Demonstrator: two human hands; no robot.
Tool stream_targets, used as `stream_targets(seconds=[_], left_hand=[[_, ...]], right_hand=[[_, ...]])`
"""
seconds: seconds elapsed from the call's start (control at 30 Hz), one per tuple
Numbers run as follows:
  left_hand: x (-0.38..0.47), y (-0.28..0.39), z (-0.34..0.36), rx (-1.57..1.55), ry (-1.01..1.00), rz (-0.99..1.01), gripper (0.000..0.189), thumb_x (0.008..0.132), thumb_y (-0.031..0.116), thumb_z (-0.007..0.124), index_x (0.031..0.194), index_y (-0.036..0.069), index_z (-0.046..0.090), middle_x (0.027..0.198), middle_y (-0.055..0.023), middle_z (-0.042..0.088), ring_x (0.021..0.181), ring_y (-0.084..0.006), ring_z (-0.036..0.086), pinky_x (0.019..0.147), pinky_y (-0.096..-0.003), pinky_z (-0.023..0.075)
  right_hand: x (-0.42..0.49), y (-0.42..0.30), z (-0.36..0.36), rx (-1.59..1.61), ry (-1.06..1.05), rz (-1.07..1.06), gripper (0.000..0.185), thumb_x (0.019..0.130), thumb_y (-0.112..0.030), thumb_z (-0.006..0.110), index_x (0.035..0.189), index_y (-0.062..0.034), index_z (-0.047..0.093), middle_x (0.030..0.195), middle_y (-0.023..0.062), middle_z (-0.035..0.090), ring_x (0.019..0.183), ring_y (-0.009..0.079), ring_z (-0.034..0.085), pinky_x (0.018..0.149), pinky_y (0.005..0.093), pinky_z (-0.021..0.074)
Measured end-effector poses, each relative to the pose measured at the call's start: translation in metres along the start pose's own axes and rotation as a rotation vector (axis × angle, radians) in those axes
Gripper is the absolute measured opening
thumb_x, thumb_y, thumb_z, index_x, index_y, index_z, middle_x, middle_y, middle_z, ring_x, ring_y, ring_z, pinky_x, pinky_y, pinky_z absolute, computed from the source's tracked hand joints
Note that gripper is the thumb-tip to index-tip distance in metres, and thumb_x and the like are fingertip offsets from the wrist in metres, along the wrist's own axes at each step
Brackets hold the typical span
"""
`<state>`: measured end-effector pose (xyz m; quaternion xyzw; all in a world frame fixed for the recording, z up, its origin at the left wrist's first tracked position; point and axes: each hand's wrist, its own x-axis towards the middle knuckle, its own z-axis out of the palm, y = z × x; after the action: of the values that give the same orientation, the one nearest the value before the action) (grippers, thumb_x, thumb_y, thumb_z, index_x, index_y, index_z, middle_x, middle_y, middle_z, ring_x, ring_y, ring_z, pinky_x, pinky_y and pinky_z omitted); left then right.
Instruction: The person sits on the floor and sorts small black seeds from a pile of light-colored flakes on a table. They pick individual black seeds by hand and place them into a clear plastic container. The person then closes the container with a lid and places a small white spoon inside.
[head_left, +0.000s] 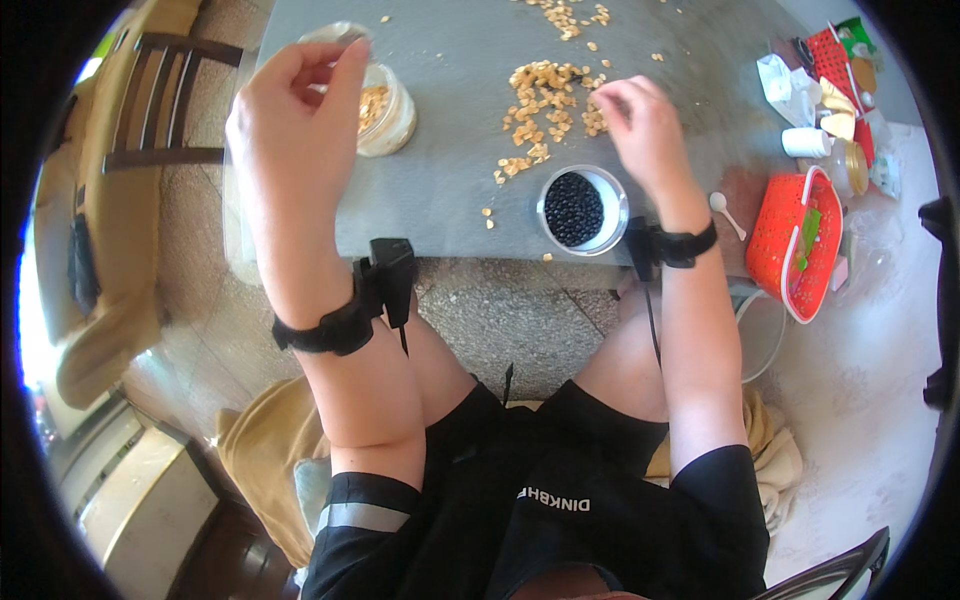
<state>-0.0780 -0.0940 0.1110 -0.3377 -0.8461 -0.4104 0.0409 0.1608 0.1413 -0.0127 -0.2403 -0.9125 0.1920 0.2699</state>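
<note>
My left hand (300, 112) is raised at the left, its thumb and fingertips drawn together; whether a small flake sits between them is hidden. Just behind it stands a clear plastic jar (401, 124) with pale flakes (373, 105) inside, partly covered by the hand. My right hand (646, 124) reaches to the right edge of a loose pile of oat-like flakes (544, 94), fingertips curled together at some of them. What those fingertips hold cannot be made out. Below this hand, near the table's front edge, a round container (618, 206) holds small black beans (572, 210).
The grey table (450, 187) bears scattered flakes, with more flakes (562, 16) at the far side. To the right are a white spoon (727, 214), a red basket (776, 217), white cups (806, 142) and a gold-lidded jar (851, 169). A wooden chair (169, 97) stands left.
</note>
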Motion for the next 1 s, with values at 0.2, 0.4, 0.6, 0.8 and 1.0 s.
stream_targets(seconds=[0.2,0.4,0.6,0.8,1.0], left_hand=[[0.001,-0.028,-0.015,-0.057,-0.026,-0.061,0.036,0.098,0.035,0.081,0.113,0.002,0.083,0.092,-0.0070,0.081,0.082,-0.0126,0.073,0.080,-0.0296,0.0575],[0.003,-0.024,-0.039,-0.123,0.018,-0.047,0.032,0.097,0.031,0.081,0.112,0.002,0.082,0.092,-0.0088,0.081,0.081,-0.0157,0.075,0.077,-0.0309,0.0582],[0.001,-0.016,-0.063,-0.304,0.070,-0.222,0.021,0.092,0.015,0.082,0.091,-0.006,0.077,0.071,-0.0155,0.072,0.062,-0.0215,0.068,0.061,-0.0353,0.0528],[0.000,-0.023,-0.063,-0.308,0.058,-0.180,0.019,0.092,0.012,0.081,0.090,-0.006,0.076,0.075,-0.0163,0.073,0.064,-0.0218,0.068,0.062,-0.0352,0.0533],[-0.003,-0.015,-0.038,-0.484,-0.103,0.073,0.017,0.092,0.010,0.077,0.098,-0.005,0.077,0.080,-0.0176,0.076,0.070,-0.0257,0.073,0.068,-0.0364,0.0575]], right_hand=[[0.012,-0.044,-0.060,-0.002,-0.036,0.221,0.015,0.101,-0.015,0.076,0.106,-0.0013,0.079,0.099,0.0112,0.074,0.082,0.0223,0.072,0.076,0.0339,0.0563],[0.056,-0.137,-0.076,0.040,-0.191,-0.007,0.015,0.103,-0.013,0.074,0.108,0.0012,0.077,0.096,0.0049,0.070,0.084,0.0122,0.068,0.077,0.0278,0.0542],[0.096,-0.203,-0.021,-0.097,-0.329,-0.198,0.015,0.099,-0.015,0.076,0.109,-0.0037,0.080,0.094,0.0109,0.070,0.078,0.0202,0.066,0.075,0.0340,0.0540],[0.105,-0.203,0.016,0.006,-0.301,-0.281,0.020,0.101,-0.016,0.075,0.118,-0.0072,0.083,0.093,0.0103,0.072,0.081,0.0198,0.067,0.076,0.0351,0.0527],[0.087,-0.156,-0.057,0.175,-0.191,0.010,0.023,0.106,-0.016,0.073,0.123,-0.0020,0.079,0.109,0.0047,0.078,0.092,0.0110,0.069,0.084,0.0266,0.0542]])
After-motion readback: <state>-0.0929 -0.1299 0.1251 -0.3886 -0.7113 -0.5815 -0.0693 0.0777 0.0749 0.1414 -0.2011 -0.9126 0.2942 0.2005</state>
